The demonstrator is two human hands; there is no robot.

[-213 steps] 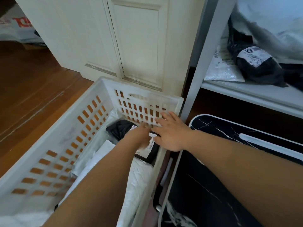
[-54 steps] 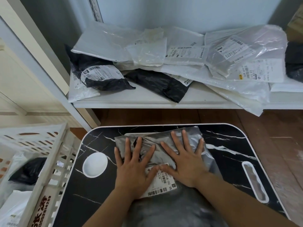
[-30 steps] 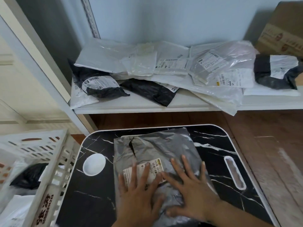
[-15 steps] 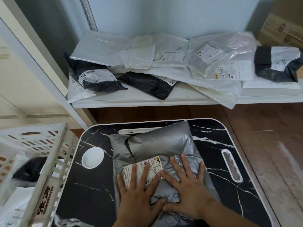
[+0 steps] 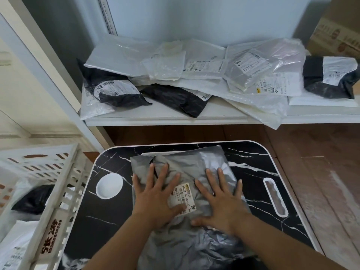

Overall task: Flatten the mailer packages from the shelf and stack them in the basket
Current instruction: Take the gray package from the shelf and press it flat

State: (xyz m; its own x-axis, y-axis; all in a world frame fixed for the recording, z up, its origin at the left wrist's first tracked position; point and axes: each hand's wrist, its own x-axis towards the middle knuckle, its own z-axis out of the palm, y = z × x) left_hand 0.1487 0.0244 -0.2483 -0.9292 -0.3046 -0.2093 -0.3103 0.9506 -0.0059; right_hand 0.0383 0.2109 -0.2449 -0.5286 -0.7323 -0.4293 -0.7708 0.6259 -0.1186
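A grey mailer (image 5: 196, 164) with a white label (image 5: 184, 198) lies on the black marble-pattern tray table (image 5: 109, 215). My left hand (image 5: 155, 195) presses flat on its left part, fingers spread. My right hand (image 5: 220, 201) presses flat on its right part, fingers spread too. Neither hand grips it. The white slatted basket (image 5: 58, 193) stands at the left, holding a black mailer (image 5: 33, 199) and white ones. Several black, white and clear mailers (image 5: 175, 96) lie piled on the white shelf (image 5: 159, 118) behind the table.
A cardboard box (image 5: 335, 34) sits at the shelf's far right, next to a black mailer (image 5: 329, 76). A white shelf post (image 5: 48, 82) rises between basket and shelf. Wooden floor (image 5: 319, 172) lies to the right of the table. Cream cabinet doors are at the left.
Both hands have slid away from me up the grey mailer, now farther apart with the label between them. The puffed far end has been pushed down.
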